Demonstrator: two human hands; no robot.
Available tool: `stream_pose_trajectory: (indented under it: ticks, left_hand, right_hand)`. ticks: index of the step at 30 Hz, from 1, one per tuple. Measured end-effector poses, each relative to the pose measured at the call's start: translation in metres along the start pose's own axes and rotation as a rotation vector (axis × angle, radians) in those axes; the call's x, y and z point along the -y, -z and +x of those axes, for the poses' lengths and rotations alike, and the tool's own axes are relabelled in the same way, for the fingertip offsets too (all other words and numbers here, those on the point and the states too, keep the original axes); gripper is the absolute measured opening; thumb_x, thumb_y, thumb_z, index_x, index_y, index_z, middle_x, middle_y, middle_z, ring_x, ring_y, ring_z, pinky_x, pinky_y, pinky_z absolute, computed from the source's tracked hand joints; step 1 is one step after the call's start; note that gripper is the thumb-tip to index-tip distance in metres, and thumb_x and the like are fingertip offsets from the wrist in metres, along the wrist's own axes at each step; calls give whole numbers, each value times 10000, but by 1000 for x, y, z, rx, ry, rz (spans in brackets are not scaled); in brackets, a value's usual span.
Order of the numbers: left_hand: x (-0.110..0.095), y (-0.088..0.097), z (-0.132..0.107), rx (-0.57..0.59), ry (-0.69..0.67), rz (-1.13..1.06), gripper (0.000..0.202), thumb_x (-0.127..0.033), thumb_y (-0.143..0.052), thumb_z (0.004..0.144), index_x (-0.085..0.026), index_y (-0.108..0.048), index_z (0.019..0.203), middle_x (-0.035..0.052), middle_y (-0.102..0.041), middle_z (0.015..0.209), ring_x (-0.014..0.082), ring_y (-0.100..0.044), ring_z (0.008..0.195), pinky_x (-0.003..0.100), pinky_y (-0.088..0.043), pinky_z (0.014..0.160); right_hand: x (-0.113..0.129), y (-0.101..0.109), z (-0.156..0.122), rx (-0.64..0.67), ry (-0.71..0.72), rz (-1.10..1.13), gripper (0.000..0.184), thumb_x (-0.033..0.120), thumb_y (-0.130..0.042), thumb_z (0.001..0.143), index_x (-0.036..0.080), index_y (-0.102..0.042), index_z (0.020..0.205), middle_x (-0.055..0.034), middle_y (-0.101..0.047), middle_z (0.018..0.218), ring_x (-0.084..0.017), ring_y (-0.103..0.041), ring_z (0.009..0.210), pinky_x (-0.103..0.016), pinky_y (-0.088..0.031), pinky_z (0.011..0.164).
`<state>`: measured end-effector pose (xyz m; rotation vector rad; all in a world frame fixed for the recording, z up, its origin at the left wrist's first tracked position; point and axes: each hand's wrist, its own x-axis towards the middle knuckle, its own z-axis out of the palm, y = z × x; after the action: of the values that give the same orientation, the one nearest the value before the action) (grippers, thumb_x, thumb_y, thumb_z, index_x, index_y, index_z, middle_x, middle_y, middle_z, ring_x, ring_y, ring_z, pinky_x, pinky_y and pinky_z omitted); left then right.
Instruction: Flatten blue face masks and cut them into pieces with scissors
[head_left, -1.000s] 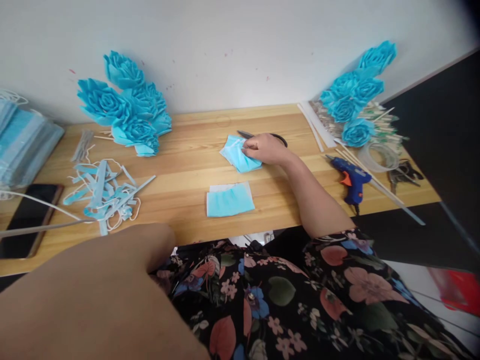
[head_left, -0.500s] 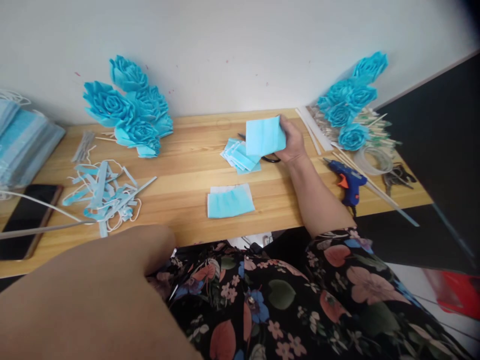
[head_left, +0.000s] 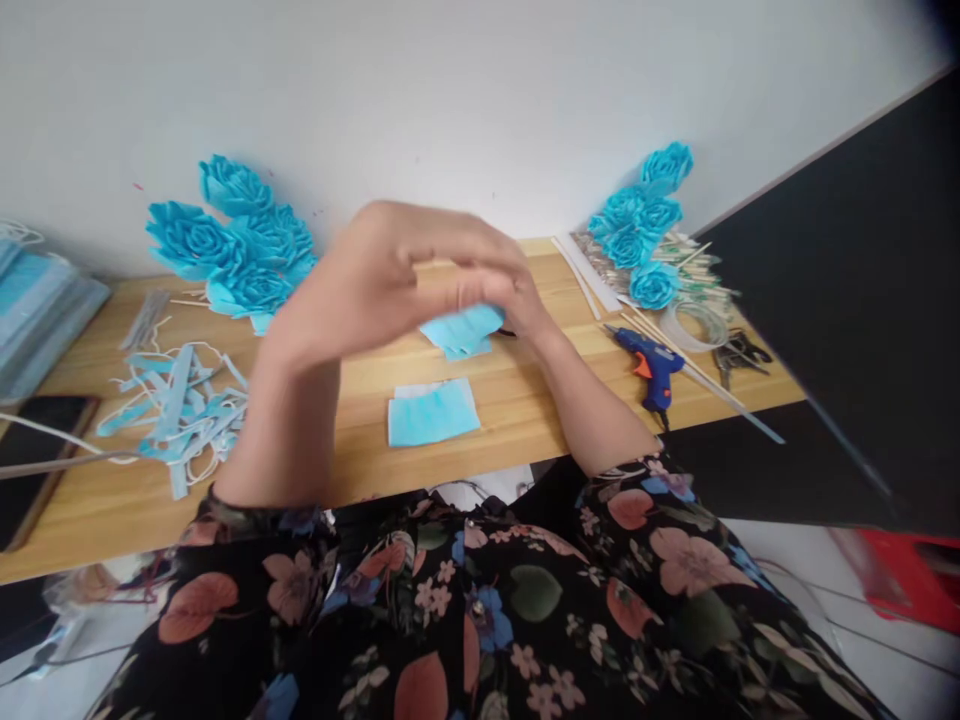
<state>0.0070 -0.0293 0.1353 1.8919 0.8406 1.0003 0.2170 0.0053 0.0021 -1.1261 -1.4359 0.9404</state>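
Observation:
My left hand (head_left: 397,280) is raised over the table, its thumb and fingers curved together until their tips meet at my right hand (head_left: 526,302). What the left fingertips pinch, if anything, is hidden. Most of the right fingers are behind the left hand; light blue mask fabric (head_left: 480,322) shows just below the left thumb beside them. Under it lies a small pile of cut blue mask pieces (head_left: 459,348), partly covered. Nearer me, a folded blue and white mask piece (head_left: 433,415) rests flat on the wood. Dark scissors show only as a sliver by the right wrist.
Blue fabric roses (head_left: 251,240) stand at the back left, more roses (head_left: 637,215) at the back right. A blue glue gun (head_left: 654,365) lies right, near a clear tape roll (head_left: 694,325). Left are cut strips (head_left: 180,405), a phone (head_left: 45,440) and stacked masks (head_left: 49,310).
My left arm has swung up from the lower left, bringing the left hand to the right one. The mask piece in my right hand is now mostly covered. The view has shifted rightward.

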Motion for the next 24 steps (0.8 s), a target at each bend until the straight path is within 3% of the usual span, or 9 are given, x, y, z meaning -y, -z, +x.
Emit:
stream_pose_trajectory:
  ticks: [4,7,9,13,17,24]
  left_hand:
    - [46,-16,28,72,14,121,302,-384,-762,762,-150,-745,952,59,-719,988,242,-654,1026,321,-520,869]
    - [86,-24,33,159,137,81,404,-451,-798,698,-141,-739,950,59,-728,895,242,-659,933,280,-512,763]
    - [102,-27,29,165,176,81,370,-484,-756,730,-137,-738,858,33,-702,772,204,-644,813,239,-470,662]
    - [118,-31,16,52,277,55,360,-477,-687,777,-126,-694,697,11,-604,604,123,-538,584,220,-364,515]
    - [135,-34,4,-61,326,-61,336,-478,-717,743,-143,-704,756,11,-643,670,110,-539,597,226,-407,564]
    - [149,-42,-3,-159,382,-217,342,-461,-787,685,-156,-631,688,0,-636,648,106,-556,589,235,-455,585]
  right_hand:
    - [2,-1,-2,118,148,-123,491,649,-605,799,191,-571,626,27,-458,593,-99,-391,581,-262,-321,559]
    - [2,-1,-2,98,216,-201,477,635,-552,843,196,-591,662,21,-485,617,-107,-406,605,-268,-324,583]
    - [2,-1,-2,69,236,-223,449,607,-539,863,199,-607,689,17,-500,634,-113,-422,620,-270,-337,598]
    - [-1,-2,0,-37,237,-224,385,547,-546,878,209,-609,704,17,-480,634,-118,-417,620,-273,-345,604]
    - [-6,-2,3,-136,182,-210,352,540,-557,869,218,-612,739,13,-486,649,-125,-415,624,-274,-345,592]
    - [-5,-1,3,-252,152,-222,292,491,-591,853,217,-614,755,25,-474,653,-128,-435,660,-266,-346,619]
